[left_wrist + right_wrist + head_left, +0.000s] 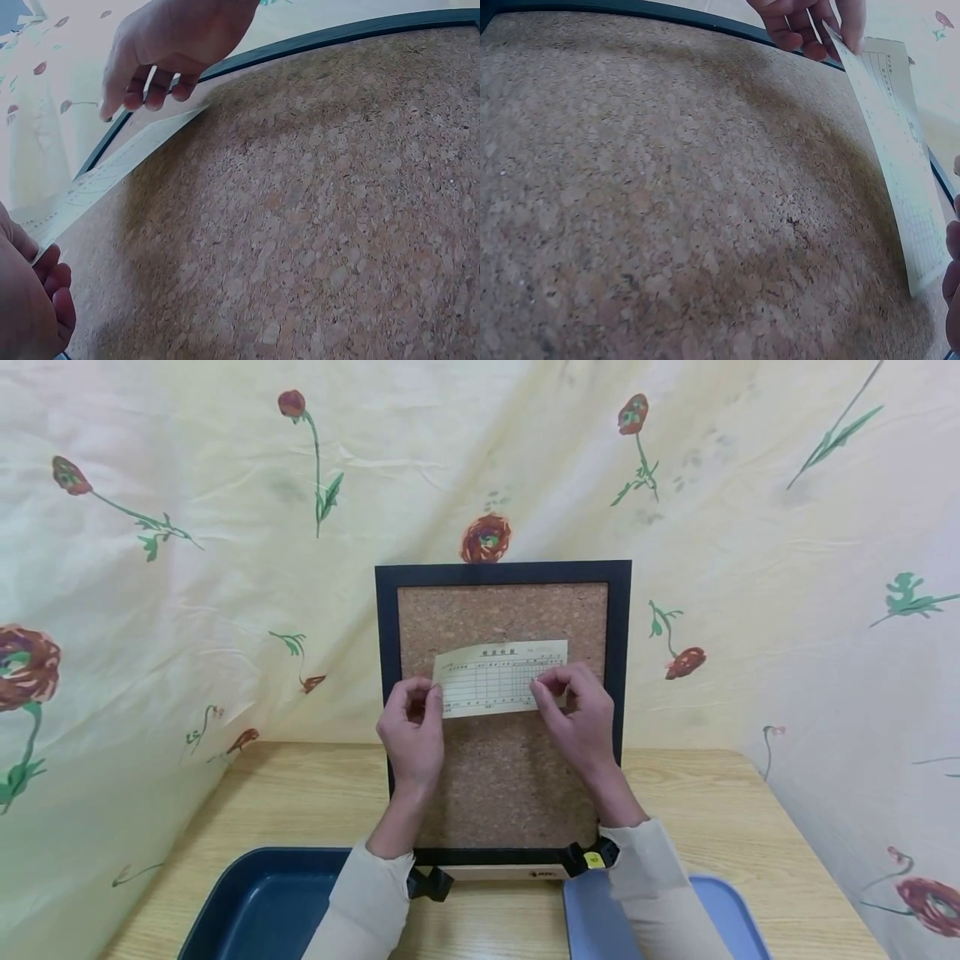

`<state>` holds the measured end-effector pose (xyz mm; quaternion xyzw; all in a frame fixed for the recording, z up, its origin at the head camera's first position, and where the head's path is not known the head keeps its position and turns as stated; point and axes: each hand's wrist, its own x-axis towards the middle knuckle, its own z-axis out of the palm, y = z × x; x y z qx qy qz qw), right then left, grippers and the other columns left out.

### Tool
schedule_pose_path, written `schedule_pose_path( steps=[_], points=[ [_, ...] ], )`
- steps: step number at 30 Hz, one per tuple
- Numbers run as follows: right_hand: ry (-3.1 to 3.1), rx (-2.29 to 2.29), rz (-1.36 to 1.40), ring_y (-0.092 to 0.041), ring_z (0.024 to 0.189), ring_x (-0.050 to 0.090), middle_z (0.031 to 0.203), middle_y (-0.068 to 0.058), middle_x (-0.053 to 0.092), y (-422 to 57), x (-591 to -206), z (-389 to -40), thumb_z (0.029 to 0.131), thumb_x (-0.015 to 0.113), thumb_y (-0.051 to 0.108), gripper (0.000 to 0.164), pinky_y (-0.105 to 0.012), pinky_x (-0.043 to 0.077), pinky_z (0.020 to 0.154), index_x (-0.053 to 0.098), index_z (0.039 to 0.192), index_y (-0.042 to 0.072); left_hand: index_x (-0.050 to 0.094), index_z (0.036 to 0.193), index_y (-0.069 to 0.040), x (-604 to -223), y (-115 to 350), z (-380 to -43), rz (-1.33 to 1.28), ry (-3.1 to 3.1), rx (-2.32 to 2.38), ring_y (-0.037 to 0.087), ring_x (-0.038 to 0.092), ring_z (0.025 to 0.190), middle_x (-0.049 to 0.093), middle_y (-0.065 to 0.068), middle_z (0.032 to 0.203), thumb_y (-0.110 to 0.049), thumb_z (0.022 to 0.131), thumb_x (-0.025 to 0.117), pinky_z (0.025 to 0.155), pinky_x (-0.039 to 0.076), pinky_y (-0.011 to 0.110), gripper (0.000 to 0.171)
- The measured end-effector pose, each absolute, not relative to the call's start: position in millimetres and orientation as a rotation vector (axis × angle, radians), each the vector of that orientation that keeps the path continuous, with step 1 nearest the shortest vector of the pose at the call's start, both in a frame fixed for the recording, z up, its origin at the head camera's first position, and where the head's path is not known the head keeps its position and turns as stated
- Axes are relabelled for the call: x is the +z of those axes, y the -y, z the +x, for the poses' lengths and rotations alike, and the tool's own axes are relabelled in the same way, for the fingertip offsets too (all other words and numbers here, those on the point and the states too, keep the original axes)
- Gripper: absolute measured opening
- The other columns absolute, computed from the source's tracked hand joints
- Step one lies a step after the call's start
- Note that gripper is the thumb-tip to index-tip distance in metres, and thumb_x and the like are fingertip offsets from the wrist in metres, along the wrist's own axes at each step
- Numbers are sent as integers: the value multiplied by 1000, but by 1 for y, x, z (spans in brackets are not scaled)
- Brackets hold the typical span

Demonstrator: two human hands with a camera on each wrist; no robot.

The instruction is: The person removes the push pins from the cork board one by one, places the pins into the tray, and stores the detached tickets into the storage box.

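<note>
We see the paper form (491,681) in front of the standing cork board (502,793), its left edge pinched by the left hand (414,735); the right hand (581,714) has bent fingers at its right part, though we cannot tell whether they grip anything. We judge it feather-light, limp and easily creased, best held gently by opposite edges.

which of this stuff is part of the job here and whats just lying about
Part of the job:
printed paper slip, pinched by the left hand
right hand, in front of the slip; whether it holds anything is unclear
framed cork board behind the slip

Apparently just lying about:
dark blue tray
light blue tray

Backdrop: flowered cloth
</note>
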<state>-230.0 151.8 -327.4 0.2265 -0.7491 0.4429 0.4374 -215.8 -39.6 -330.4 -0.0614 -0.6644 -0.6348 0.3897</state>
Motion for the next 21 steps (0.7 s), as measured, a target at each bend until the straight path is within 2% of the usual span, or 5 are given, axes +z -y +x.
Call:
schedule_pose_path(
  steps=[4, 11, 21],
  points=[
    [1860, 1081, 555, -14, 72, 52, 84, -11, 66, -154, -331, -227, 88, 72, 2, 6, -23, 42, 58, 68, 90, 0, 66, 96, 4, -332, 44, -213, -147, 1681, -1662, 10, 53, 72, 66, 21, 87, -4, 94, 65, 64, 41, 19, 8],
    [1848, 1070, 575, -14, 73, 51, 84, -12, 67, -158, -335, -221, 86, 72, -3, 6, -16, 39, 66, 68, 91, 0, 66, 98, 4, -334, 50, -207, -143, 1687, -1685, 11, 53, 72, 66, 20, 88, -6, 95, 65, 64, 41, 19, 11],
    [1877, 1100, 545, -2, 74, 49, 83, -12, 67, -166, -341, -211, 88, 71, -2, 5, -16, 41, 68, 67, 91, -2, 66, 100, 4, -339, 59, -197, -148, 1686, -1723, 9, 53, 71, 66, 20, 90, -7, 96, 65, 62, 42, 18, 12]
  ],
)
